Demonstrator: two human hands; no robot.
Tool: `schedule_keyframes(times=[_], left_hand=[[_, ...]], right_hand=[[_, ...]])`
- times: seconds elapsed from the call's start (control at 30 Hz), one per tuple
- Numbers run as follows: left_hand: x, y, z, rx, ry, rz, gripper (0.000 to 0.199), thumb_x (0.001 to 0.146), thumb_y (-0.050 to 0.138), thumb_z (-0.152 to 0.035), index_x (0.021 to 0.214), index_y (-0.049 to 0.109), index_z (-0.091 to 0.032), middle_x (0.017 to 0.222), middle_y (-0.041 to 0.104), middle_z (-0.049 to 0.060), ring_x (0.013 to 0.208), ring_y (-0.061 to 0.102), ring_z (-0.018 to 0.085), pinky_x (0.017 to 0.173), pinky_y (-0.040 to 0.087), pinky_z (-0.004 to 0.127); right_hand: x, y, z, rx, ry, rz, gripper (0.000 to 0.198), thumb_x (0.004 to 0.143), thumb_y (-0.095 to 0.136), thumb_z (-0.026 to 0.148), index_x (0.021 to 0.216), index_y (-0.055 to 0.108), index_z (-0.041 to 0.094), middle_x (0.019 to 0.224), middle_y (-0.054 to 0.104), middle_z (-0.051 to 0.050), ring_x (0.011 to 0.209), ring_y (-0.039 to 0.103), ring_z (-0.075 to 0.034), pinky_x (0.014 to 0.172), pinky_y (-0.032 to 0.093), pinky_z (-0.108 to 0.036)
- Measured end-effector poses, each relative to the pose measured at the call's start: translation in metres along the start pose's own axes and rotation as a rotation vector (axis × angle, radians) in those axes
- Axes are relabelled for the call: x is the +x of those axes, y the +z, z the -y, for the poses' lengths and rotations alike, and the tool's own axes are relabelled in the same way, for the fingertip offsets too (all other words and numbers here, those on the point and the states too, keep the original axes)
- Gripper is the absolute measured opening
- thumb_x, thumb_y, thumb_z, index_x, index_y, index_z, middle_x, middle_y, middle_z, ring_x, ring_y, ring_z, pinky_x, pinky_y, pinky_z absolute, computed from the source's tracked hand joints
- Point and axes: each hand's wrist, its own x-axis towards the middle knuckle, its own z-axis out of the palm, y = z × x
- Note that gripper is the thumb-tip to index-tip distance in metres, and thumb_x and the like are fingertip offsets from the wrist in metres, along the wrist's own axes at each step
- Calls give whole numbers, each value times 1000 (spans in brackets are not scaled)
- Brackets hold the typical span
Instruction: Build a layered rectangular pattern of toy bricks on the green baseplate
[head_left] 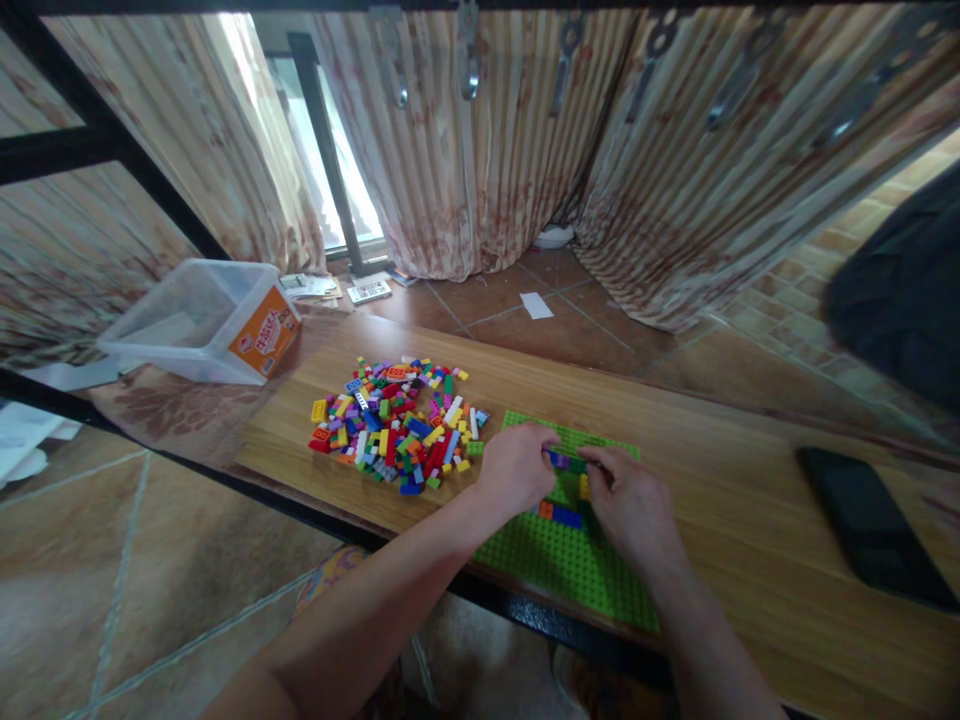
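Note:
A green studded baseplate (592,575) lies on the wooden tabletop, with both hands over it. My left hand (519,465) has its fingers closed at the left end of a short row of toy bricks, blue and purple (559,460). At the row's other end, my right hand (634,500) pinches a dark green brick (577,466). Beside the right fingers a yellow brick (584,487) shows in part. Nearer me on the plate are an orange brick (546,510) and a blue brick (568,517). Fingers partly hide the row.
A loose pile of many-coloured bricks (405,425) spreads left of the plate. Beyond it stands a clear plastic bin (202,320) with an orange label. A black phone-like slab (874,525) lies at the right. Metal hooks (470,75) hang from the bar above.

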Motion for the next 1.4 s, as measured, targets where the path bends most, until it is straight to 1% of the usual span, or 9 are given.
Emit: schedule_keyframes(times=[0.13, 0.3, 0.6, 0.9, 1.13, 1.27, 1.4], left_hand=[[1, -1, -1, 15, -17, 6, 31, 80, 52, -14, 101, 73, -23, 104, 75, 3, 97, 69, 24, 89, 55, 37], [2, 0, 1, 26, 5, 24, 32, 79, 53, -14, 101, 73, -24, 101, 75, 3, 96, 69, 24, 87, 56, 37], [1, -1, 1, 56, 50, 24, 32, 82, 48, -15, 103, 71, -21, 104, 73, 4, 98, 67, 22, 90, 54, 35], [-3, 2, 2, 87, 96, -6, 31, 83, 46, -15, 104, 69, -21, 103, 70, 5, 96, 65, 22, 86, 55, 35], [-7, 2, 0, 214, 147, 30, 20, 88, 51, -22, 99, 67, -20, 103, 64, 6, 95, 61, 21, 82, 53, 31], [-6, 4, 2, 218, 148, 34, 19, 91, 50, -23, 100, 66, -21, 103, 63, 5, 94, 60, 20, 81, 52, 31], [-5, 4, 3, 213, 163, 29, 16, 91, 53, -24, 100, 67, -21, 102, 63, 4, 93, 61, 19, 82, 51, 31]], right_hand=[[0, 1, 0, -20, 0, 2, 32, 87, 40, 21, 97, 71, 19, 102, 73, -8, 94, 67, -23, 86, 52, -38], [-1, 2, 0, -38, -5, -4, 32, 87, 40, 21, 96, 71, 20, 101, 72, -8, 94, 67, -22, 85, 52, -36], [-1, 5, -2, -24, -47, -34, 31, 88, 41, 20, 95, 71, 18, 98, 72, -9, 92, 65, -23, 84, 51, -38], [-1, 6, -1, -42, -61, -30, 31, 89, 42, 19, 96, 72, 17, 98, 71, -9, 92, 64, -23, 85, 50, -38], [1, 6, 1, -16, -43, -24, 29, 90, 42, 20, 96, 71, 18, 97, 71, -9, 92, 64, -22, 86, 50, -36], [2, 2, 0, 11, -10, -34, 27, 90, 44, 20, 95, 71, 19, 97, 72, -7, 90, 66, -20, 84, 50, -34], [2, -1, -3, 35, 28, -52, 26, 91, 45, 22, 95, 71, 20, 94, 72, -6, 87, 66, -20, 81, 51, -34]])
